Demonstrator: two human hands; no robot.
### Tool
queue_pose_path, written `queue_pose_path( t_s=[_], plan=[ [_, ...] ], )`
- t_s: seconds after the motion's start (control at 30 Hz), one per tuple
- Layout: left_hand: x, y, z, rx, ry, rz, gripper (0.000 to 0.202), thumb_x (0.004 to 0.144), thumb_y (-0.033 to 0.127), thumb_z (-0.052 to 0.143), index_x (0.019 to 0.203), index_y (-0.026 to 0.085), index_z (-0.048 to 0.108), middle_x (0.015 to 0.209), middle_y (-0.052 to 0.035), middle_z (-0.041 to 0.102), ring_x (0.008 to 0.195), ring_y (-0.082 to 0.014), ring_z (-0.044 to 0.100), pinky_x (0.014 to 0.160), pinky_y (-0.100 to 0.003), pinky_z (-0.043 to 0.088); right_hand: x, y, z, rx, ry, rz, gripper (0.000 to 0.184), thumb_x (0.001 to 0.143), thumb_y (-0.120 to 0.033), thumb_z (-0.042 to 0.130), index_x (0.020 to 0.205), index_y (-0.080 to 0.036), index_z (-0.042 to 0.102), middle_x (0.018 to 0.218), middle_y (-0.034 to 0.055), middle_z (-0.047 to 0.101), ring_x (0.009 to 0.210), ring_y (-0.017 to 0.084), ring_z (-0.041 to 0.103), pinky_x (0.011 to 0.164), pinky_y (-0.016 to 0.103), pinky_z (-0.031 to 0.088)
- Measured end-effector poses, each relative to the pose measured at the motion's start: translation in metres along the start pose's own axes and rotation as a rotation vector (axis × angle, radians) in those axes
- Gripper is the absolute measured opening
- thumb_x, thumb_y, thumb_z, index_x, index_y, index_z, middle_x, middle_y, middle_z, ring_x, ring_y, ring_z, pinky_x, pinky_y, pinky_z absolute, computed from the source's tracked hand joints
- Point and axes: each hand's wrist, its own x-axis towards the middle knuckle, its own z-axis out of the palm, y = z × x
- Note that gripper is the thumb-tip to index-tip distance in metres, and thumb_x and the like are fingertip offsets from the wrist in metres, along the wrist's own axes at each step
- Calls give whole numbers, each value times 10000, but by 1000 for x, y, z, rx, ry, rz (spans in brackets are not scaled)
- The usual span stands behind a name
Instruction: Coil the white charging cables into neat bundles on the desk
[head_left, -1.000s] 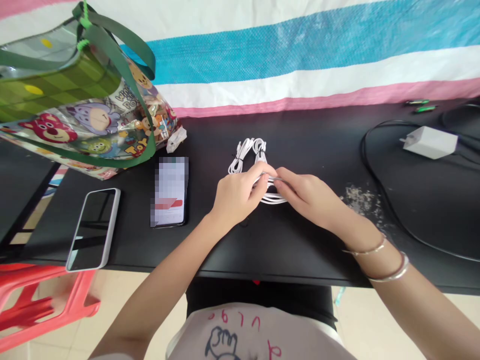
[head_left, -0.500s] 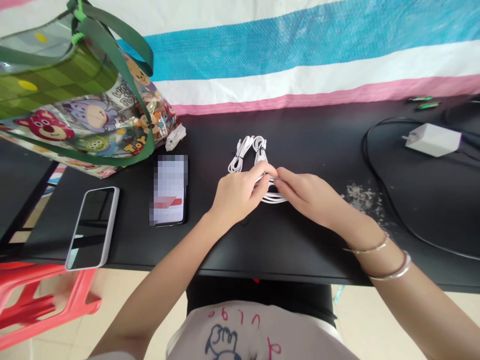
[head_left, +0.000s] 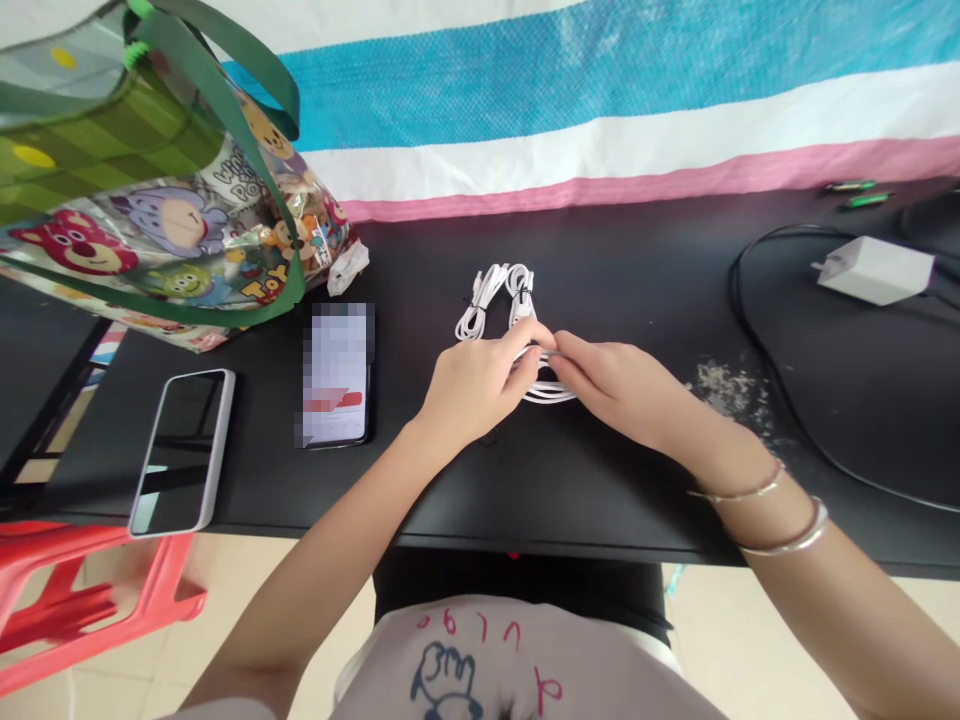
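Note:
A loosely looped white cable [head_left: 546,393] lies low over the black table, between my two hands. My left hand [head_left: 480,385] is closed on it, thumb and index finger pinched together. From the other side my right hand [head_left: 611,385] pinches the same cable, its fingertips close to those of the left. The fingers hide the part they grip. Just beyond them are two more white cables: a bundled cable [head_left: 482,303] with a dark tie round its middle, and beside it another tied bundle [head_left: 520,290], partly behind my left fingers.
To the left lie a lit phone [head_left: 337,375] and a dark-screened phone [head_left: 184,450] near the table edge. Behind them stands a cartoon-printed bag [head_left: 180,220]. On the right are a white power adapter [head_left: 874,270], a black cord [head_left: 765,350] and pale crumbs [head_left: 727,388].
Both hands keep their pinch on the cable, with hardly any movement of the fingers. The whole view has shifted slightly.

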Motion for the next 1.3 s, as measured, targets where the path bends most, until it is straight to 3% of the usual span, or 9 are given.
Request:
queue_pose_path(
  t_s=[0.63, 1.03, 1.17, 1.3],
  plan=[
    [0, 2, -3, 42, -46, -5, 268, 907, 222, 382, 1051, 243, 607, 502, 65, 512, 469, -135, 525, 508, -216, 310, 0, -2, 1, -28, -16, 20, 186, 910, -233, 321, 742, -231, 402, 527, -3, 485, 431, 175, 453, 462, 249, 253],
    [0, 1, -3, 40, -37, -6, 273, 907, 225, 379, 1052, 246, 610, 523, 63, 541, 492, -134, 541, 519, -211, 316, 0, -4, -1, -73, -10, 37, 174, 905, -234, 336, 796, -216, 470, 540, 5, 516, 450, 187, 486, 459, 246, 247],
    [0, 0, -1, 1, 9, 10, 274, 907, 228, 383, 1046, 248, 618, 510, 68, 519, 473, -127, 520, 514, -208, 313, 0, -4, -1, 3, 29, 58, 171, 890, -247, 366, 750, -224, 461, 514, -14, 464, 430, 163, 431, 453, 241, 224],
    [-1, -1, 0, -96, 85, 31, 258, 900, 219, 400, 1029, 230, 623, 487, 79, 476, 444, -109, 481, 508, -196, 319, 0, -4, -3, 223, 96, 85, 142, 874, -270, 418, 769, -218, 499, 503, -42, 425, 420, 125, 368, 466, 233, 251]
  ],
)
